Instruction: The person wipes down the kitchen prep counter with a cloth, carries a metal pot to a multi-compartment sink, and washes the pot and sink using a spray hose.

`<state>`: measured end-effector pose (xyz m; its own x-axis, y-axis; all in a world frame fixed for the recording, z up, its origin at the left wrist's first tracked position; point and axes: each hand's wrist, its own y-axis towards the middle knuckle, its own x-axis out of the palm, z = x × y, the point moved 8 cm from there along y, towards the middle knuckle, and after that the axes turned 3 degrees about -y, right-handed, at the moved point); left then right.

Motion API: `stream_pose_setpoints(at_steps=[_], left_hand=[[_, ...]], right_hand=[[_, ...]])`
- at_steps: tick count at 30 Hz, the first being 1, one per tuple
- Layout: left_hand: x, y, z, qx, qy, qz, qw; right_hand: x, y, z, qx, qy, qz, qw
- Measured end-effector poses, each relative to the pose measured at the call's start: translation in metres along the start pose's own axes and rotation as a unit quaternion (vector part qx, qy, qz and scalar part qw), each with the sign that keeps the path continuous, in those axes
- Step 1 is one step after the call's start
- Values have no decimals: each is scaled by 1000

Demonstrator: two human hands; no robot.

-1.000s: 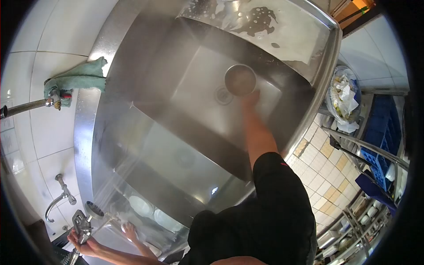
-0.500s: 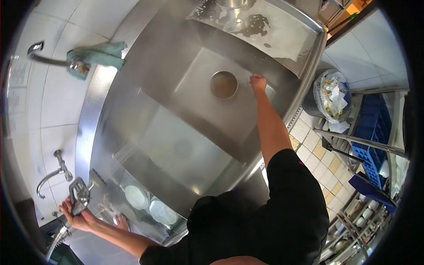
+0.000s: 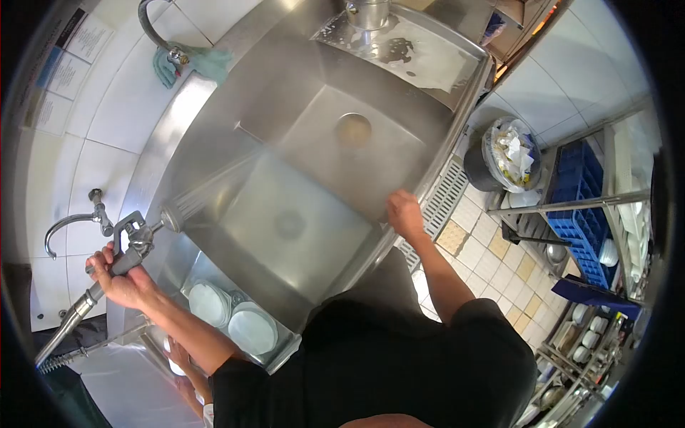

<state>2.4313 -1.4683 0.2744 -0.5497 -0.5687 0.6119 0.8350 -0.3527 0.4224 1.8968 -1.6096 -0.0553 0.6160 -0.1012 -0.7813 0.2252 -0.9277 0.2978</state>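
Note:
My left hand (image 3: 123,279) is wrapped around a spray nozzle (image 3: 132,248) on a metal hose. Its head points right, and water streams from it across the sink (image 3: 332,246). My right hand (image 3: 405,212) is closed in a fist beside the sink's front rim, near the end of the divider. Its fingers curl under, so anything inside them is hidden. A round drain (image 3: 353,131) lies in the far basin. The near basin looks cloudy, with a dim round drain (image 3: 290,224) at its middle.
Stacked white plates (image 3: 252,328) stand left of my body. Another person's hands (image 3: 182,364) hold something white below my left forearm. A wall faucet (image 3: 100,214) is close to the nozzle. A lined trash bin (image 3: 492,157) and shelves with blue racks (image 3: 578,192) stand at right.
My left hand has raised the nozzle and turned its head toward the basins, with the spray now reaching further. My right hand has drawn back from the far basin to the front rim.

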Motion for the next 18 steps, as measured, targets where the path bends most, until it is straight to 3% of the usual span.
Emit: stream_pose_setpoints(at_steps=[3,18], left_hand=[[4,-4,-1,-9,-27,-7,1000],[13,-18,12,-2,-31,13,999]], right_hand=[[4,3,-12,57,-45,35,997],[-2,2,-14,62,-60,75,993]])
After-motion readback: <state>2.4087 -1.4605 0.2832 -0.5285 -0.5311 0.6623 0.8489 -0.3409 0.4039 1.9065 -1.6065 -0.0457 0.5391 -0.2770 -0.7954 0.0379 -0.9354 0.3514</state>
